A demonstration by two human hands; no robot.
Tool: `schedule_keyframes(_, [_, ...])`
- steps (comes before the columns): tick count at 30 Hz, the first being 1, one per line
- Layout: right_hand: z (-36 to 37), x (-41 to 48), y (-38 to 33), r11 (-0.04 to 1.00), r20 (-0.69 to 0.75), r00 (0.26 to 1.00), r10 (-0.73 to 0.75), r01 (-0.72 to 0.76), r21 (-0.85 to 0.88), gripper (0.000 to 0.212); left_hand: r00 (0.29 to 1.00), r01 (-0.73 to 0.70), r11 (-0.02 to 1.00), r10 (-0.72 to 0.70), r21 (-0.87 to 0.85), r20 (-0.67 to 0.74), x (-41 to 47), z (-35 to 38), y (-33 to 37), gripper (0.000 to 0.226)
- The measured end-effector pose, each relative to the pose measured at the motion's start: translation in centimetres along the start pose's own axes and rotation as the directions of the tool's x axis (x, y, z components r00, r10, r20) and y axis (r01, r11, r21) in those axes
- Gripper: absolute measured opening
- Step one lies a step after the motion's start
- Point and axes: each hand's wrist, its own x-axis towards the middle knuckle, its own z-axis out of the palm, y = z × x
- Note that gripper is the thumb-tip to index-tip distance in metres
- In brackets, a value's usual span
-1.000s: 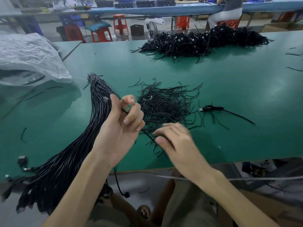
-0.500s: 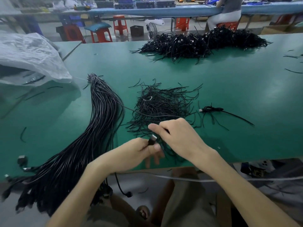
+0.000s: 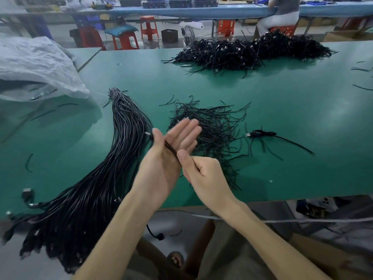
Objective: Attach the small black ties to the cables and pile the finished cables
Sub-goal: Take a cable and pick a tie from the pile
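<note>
The left hand (image 3: 164,160) is raised over the near edge of the bench (image 3: 292,98), palm up and fingers straight and close together, pointing toward 1 o'clock. A cable (image 3: 170,148) lies slantwise across that palm. It is thin, round, smooth and black. Its metal-tipped plug (image 3: 148,134) sticks out past the thumb at 10 o'clock of the palm. The other end runs down to 4 o'clock, into the right hand (image 3: 205,176). That hand is curled, with its thumb pressed on the cable where it leaves the palm. A fine black strand shows between thumb and forefinger, and I cannot tell whether that is a tie or more cable.

At 1 o'clock of the hands, just beyond the left fingertips, lie the ties (image 3: 218,128), a loose, wiry heap of short black strips that stick out every way on the matte green top. At 8 o'clock of the hands lies the bundle (image 3: 96,188), a long, glossy sheaf of straight cables. It is bound tight at its far tip and fans wide toward the near edge, where the plugs hang over.

At 3 o'clock of the ties one coiled cable (image 3: 262,133) lies by itself. Far off at 12 to 1 o'clock, along the back edge, sits the pile (image 3: 242,51), a low, tangled black ridge. At 10 o'clock there is a crumpled, cloudy plastic bag (image 3: 36,63).
</note>
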Motion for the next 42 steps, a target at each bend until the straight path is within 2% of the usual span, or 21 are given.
schedule_keyframes(2, [-0.3,0.2,0.8,0.999,-0.034,0.999,0.030,-0.031,-0.026,0.063,1.000,0.002,0.976,-0.003,-0.219,-0.004,-0.2,0.1,1.8,0.050])
schedule_keyframes(4, [-1.1,0.8,1.5,0.997,-0.104,0.993,0.058,-0.064,-0.053,0.063,0.998,0.037,0.966,-0.021,-0.256,0.066,-0.9,0.0,3.4,0.052])
schedule_keyframes(5, [-1.6,1.2,1.8,0.995,-0.134,0.989,0.066,-0.076,-0.067,0.064,0.991,0.068,0.980,-0.045,-0.187,0.125,-1.3,-0.1,4.0,0.055])
schedule_keyframes(7, [-2.3,2.1,1.7,0.990,-0.166,0.984,0.062,-0.081,-0.111,0.065,0.961,0.091,0.972,-0.143,0.218,0.236,-2.2,-0.1,4.7,0.059])
schedule_keyframes(8, [-2.5,2.6,1.4,0.987,-0.173,0.984,0.040,-0.065,-0.144,0.065,0.935,0.069,0.862,-0.231,0.503,0.268,-2.6,-0.1,4.5,0.060])
schedule_keyframes(9, [-2.6,3.0,1.0,0.983,-0.173,0.985,0.000,-0.032,-0.182,0.065,0.905,0.048,0.676,-0.340,0.735,0.254,-2.7,0.0,4.2,0.060])
schedule_keyframes(11, [-2.3,3.6,-0.1,0.959,-0.155,0.982,-0.107,0.061,-0.277,0.065,0.885,0.029,0.370,-0.442,0.929,0.149,-2.6,0.2,3.2,0.057])
schedule_keyframes(12, [-1.9,3.8,-0.7,0.938,-0.142,0.977,-0.158,0.103,-0.332,0.064,0.907,0.015,0.298,-0.406,0.954,0.112,-2.5,0.2,2.6,0.052])
schedule_keyframes(13, [-1.6,3.9,-1.1,0.919,-0.133,0.972,-0.193,0.132,-0.371,0.063,0.936,0.011,0.292,-0.341,0.956,0.094,-2.4,0.0,2.0,0.046])
schedule_keyframes(15, [-1.2,3.8,-1.7,0.923,-0.147,0.967,-0.208,0.145,-0.356,0.062,0.977,-0.001,0.417,-0.192,0.909,0.089,-2.3,-0.1,1.7,0.035])
schedule_keyframes(18, [-1.3,3.3,-1.7,0.971,-0.150,0.977,-0.153,0.120,-0.207,0.062,0.997,-0.057,0.596,-0.002,0.801,0.073,-2.0,-1.3,1.4,0.048])
schedule_keyframes(20, [-1.0,2.7,-1.6,0.981,-0.149,0.977,-0.156,0.135,-0.138,0.057,0.999,-0.033,0.714,0.034,0.699,0.012,-1.8,-1.9,1.2,0.050])
schedule_keyframes(24, [0.7,1.7,-0.8,0.977,-0.121,0.978,-0.173,0.154,-0.149,0.065,0.997,0.032,0.962,-0.013,0.271,-0.072,-0.9,-1.7,1.1,0.067])
schedule_keyframes(27, [1.1,1.6,0.6,0.986,-0.125,0.987,-0.103,0.085,-0.142,0.064,0.997,-0.018,0.989,0.007,-0.144,-0.078,-0.7,-0.5,2.5,0.061])
schedule_keyframes(30, [0.2,2.1,1.8,0.990,-0.166,0.985,-0.034,0.011,-0.142,0.064,0.999,-0.036,0.956,0.034,-0.291,-0.010,-1.4,-0.4,4.7,0.052])
schedule_keyframes(31, [-0.3,2.4,2.1,0.990,-0.190,0.982,-0.018,-0.008,-0.138,0.064,0.999,-0.010,0.973,0.020,-0.229,0.042,-1.7,-0.4,5.3,0.052])
schedule_keyframes(33, [-1.1,3.2,2.0,0.990,-0.227,0.974,0.003,-0.035,-0.140,0.064,0.989,0.041,0.982,-0.066,0.184,0.135,-2.5,-0.2,5.7,0.056])
schedule_keyframes(35, [-1.7,3.9,1.1,0.983,-0.245,0.969,-0.043,-0.003,-0.186,0.064,0.955,0.038,0.703,-0.234,0.710,0.181,-3.1,-0.1,4.8,0.061])
schedule_keyframes(36, [-1.8,4.2,0.6,0.973,-0.251,0.963,-0.095,0.036,-0.229,0.063,0.935,0.032,0.538,-0.314,0.842,0.165,-3.1,-0.1,4.1,0.060])
schedule_keyframes(38, [-1.7,4.6,-0.9,0.935,-0.246,0.946,-0.213,0.124,-0.332,0.062,0.942,0.011,0.392,-0.312,0.920,0.122,-3.0,0.3,2.8,0.051])
schedule_keyframes(42, [-1.0,4.4,-2.7,0.874,-0.210,0.916,-0.342,0.228,-0.428,0.058,0.999,-0.037,0.479,0.001,0.877,0.041,-2.3,0.5,1.7,0.050])
